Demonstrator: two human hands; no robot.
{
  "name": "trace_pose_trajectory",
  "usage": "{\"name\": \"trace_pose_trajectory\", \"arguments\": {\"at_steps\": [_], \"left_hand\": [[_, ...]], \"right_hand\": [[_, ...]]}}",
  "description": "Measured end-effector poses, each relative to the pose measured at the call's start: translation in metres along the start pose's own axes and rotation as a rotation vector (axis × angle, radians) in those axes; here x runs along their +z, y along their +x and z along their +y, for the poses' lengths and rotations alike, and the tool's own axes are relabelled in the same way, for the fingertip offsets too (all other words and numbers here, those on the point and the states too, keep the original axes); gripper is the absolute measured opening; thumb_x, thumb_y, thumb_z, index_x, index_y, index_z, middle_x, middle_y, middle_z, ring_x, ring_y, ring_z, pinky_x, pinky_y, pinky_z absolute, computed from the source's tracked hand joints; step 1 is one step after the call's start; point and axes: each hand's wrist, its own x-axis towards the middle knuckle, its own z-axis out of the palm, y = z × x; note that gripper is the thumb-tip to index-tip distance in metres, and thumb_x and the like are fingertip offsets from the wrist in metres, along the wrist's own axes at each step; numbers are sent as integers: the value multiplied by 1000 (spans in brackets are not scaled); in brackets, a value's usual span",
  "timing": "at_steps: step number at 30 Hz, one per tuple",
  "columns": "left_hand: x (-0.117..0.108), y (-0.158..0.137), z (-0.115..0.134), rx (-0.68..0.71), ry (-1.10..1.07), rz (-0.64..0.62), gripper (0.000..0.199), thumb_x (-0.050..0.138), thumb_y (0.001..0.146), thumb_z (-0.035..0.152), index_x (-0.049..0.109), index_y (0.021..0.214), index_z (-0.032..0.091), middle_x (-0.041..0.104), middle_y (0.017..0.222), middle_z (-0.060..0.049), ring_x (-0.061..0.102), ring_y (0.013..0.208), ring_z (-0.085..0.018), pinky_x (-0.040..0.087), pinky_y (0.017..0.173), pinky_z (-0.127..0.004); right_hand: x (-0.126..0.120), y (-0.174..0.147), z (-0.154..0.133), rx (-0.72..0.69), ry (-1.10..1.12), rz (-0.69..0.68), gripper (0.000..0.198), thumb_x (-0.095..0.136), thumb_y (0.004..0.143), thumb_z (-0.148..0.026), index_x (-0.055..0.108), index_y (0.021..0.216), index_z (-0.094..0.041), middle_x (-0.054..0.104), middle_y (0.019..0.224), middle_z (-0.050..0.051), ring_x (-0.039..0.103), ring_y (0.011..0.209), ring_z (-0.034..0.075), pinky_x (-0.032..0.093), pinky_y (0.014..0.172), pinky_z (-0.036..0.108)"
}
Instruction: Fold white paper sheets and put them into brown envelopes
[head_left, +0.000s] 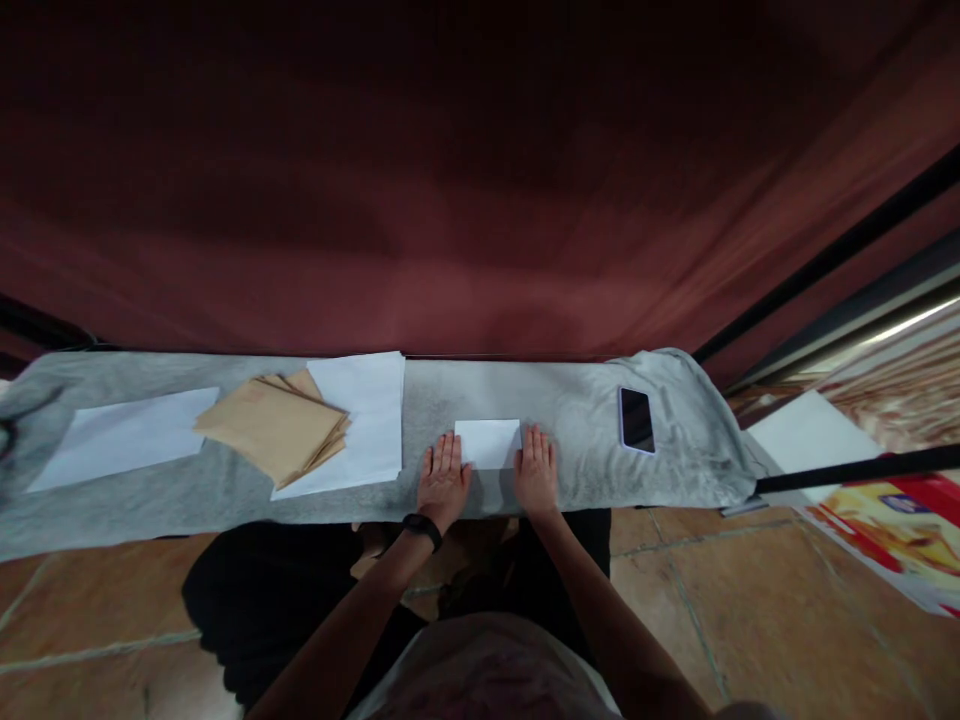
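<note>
A small white folded sheet of paper (488,443) lies flat on the grey cloth in front of me. My left hand (444,480), with a black band on its wrist, rests flat at the paper's left edge, fingers stretched out. On the other side, my right hand (536,472) lies flat at the right edge, its fingers also straight. Neither hand grips anything. To the left of my hands, a stack of white paper (375,420) sits partly under a pile of brown envelopes (274,425).
A narrow surface covered with a grey plush cloth (592,470) runs across the view. A phone (637,420) lies at right, and another white sheet (127,440) at far left. Dark red fabric (450,250) hangs behind. A printed box (892,530) stands at lower right.
</note>
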Motion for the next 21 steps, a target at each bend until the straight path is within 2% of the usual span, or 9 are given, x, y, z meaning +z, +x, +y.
{"name": "trace_pose_trajectory", "arguments": {"at_steps": [4,6,10,14,17,21], "left_hand": [[1,-15,14,153,-32,-24,62,30,101,25,25,162,12,34,165,-13,27,155,-24,24,127,-49],[1,-22,17,195,-22,-48,61,30,101,25,28,161,11,36,165,-12,27,155,-22,24,128,-47],[-3,-32,8,206,0,-51,60,33,103,34,34,158,9,36,164,-14,28,155,-24,25,128,-46],[-7,-33,1,189,-1,-23,60,32,103,35,35,157,8,37,163,-16,29,155,-25,25,127,-48],[-6,-23,11,194,-24,-10,58,29,104,32,34,157,9,38,163,-15,29,154,-25,24,128,-49],[3,8,35,303,-74,-72,57,25,105,33,35,157,10,37,164,-13,29,154,-23,27,127,-46]], "right_hand": [[1,-21,-22,-229,62,-97,53,35,106,-25,38,157,-12,44,160,14,38,149,24,29,123,44],[0,-31,-24,-262,77,-96,53,36,106,-28,41,156,-12,46,159,13,40,148,24,30,123,44],[-6,-38,-8,-251,53,-92,54,38,107,-33,39,157,-10,44,160,14,41,148,27,30,123,47],[-14,-36,9,-240,33,-96,55,38,108,-33,38,157,-9,43,160,15,41,148,27,30,123,48],[-15,-36,10,-240,31,-89,54,39,107,-32,38,157,-9,43,160,14,41,148,27,29,123,48],[-12,-36,7,-228,31,-76,53,39,106,-30,42,155,-10,45,159,14,42,147,26,29,124,48]]}}
